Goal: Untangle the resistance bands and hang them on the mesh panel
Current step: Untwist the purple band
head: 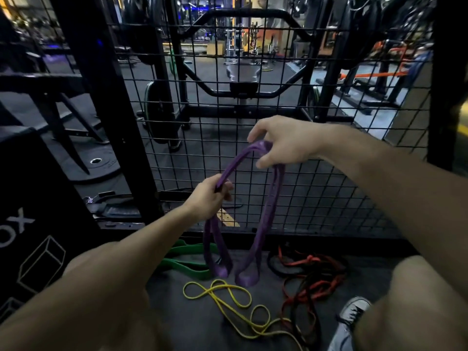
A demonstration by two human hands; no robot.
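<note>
In front of a black mesh panel (253,72) in a dim gym, a person holds a purple resistance band (266,214) up off the floor, both hands closed on it. The right hand (281,145) pinches the bunched top of the band between thumb and fingers; the left hand (210,198), lower and nearer the body, grips one strand in a curled fist. Held apart this way, the band drops in two long loops whose ends hang just above the dark floor (202,325), apparently to let its twists show and fall out before hanging.

The other bands lie below: a green band (184,267) at the foot of the panel, a thin yellow band (228,300) looped in front of it, and a red and black tangle (311,282) to the right, touching the yellow one's tail. A grey sneaker (354,312) stands beside that tangle.

The mesh above the hands looks free of hung bands, with open room to lift the purple band straight up. A black plyo box (38,236) closes off the left side, and a dark upright post (106,97) edges the panel there.
</note>
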